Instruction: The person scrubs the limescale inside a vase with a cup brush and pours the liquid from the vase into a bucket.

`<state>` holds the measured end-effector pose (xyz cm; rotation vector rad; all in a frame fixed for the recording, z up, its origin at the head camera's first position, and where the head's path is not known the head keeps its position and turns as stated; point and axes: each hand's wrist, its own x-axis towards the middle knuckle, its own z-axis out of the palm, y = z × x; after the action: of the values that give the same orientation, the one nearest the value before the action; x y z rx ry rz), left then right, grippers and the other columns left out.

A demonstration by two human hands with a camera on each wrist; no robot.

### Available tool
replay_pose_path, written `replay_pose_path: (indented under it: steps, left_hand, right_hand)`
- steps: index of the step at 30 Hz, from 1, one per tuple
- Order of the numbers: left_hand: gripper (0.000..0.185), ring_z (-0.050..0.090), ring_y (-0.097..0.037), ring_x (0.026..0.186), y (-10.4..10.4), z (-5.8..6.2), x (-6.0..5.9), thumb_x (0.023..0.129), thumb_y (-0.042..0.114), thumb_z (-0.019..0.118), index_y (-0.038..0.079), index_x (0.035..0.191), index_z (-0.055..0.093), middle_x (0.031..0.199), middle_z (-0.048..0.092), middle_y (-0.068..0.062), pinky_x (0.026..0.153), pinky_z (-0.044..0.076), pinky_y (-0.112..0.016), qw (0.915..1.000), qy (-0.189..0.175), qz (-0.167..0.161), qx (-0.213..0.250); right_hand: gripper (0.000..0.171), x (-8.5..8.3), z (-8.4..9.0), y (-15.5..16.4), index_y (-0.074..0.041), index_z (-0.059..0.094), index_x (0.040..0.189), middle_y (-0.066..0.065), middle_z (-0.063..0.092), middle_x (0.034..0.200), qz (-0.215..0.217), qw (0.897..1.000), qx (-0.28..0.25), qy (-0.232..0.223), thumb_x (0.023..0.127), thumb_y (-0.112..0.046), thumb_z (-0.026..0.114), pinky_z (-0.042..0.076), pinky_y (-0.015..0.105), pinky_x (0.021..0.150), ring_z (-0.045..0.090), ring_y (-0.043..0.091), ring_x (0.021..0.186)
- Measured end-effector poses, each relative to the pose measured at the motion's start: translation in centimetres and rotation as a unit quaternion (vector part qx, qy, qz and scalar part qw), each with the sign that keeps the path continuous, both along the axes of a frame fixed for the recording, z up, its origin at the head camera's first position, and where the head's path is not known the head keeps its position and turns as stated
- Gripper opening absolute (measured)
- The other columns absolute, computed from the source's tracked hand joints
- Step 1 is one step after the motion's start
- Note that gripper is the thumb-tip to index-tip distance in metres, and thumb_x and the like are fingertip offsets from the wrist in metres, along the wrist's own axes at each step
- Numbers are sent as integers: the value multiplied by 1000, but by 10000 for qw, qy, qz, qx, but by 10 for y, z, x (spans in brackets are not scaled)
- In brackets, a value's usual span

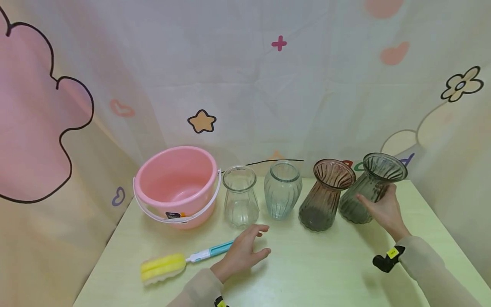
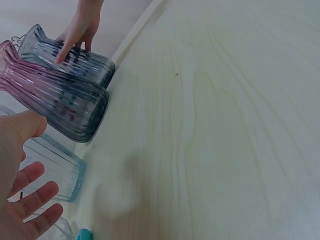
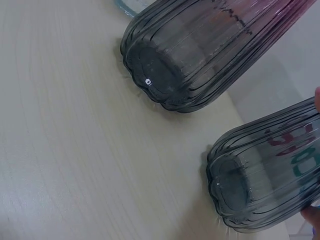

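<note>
Right hand (image 1: 383,209) wrapped around the side of the grey ribbed vase (image 1: 370,187), fingers curled on the glass, at the far right of the pale table (image 1: 330,273). Vase upright, just beside the brownish-pink vase (image 1: 326,194). Left hand (image 1: 241,251) open, fingers spread and relaxed, holding nothing, over the blue handle of the yellow sponge brush (image 1: 184,261), near the clear vase (image 1: 239,196).

Four ribbed glass vases are standing in a row to the right of one pink plastic bucket (image 1: 176,185): one clear glass vase (image 1: 240,196), one pale blue glass vase (image 1: 282,190), one brownish-pink glass vase (image 1: 325,195), one smoky grey glass vase (image 1: 369,187). One yellow sponge brush with a teal handle (image 1: 180,261) is lying in front of the bucket.
</note>
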<state>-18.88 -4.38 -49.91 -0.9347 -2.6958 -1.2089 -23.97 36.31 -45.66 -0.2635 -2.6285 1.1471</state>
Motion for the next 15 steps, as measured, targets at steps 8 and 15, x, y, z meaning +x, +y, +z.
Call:
replay_pose_path:
  steps: [8, 15]
  left_hand:
    - [52, 56, -15, 104, -6, 1, -2, 81, 26, 67, 14, 128, 46, 122, 55, 1, 88, 46, -32, 10000, 34, 45, -75]
    - [50, 56, -14, 105, -19, 17, -1, 81, 26, 68, 13, 126, 49, 122, 56, 1, 86, 47, -32, 9988, 224, 52, -421]
  right_hand:
    - [89, -1, -6, 0, 0, 7, 143, 35, 22, 137, 176, 9967, -120, 781, 83, -31, 65, 22, 64, 99, 24, 52, 126]
    - [69, 26, -17, -21, -5, 25, 141, 25, 37, 128, -925, 9834, 243, 1539, 86, -25, 60, 35, 48, 89, 40, 40, 113]
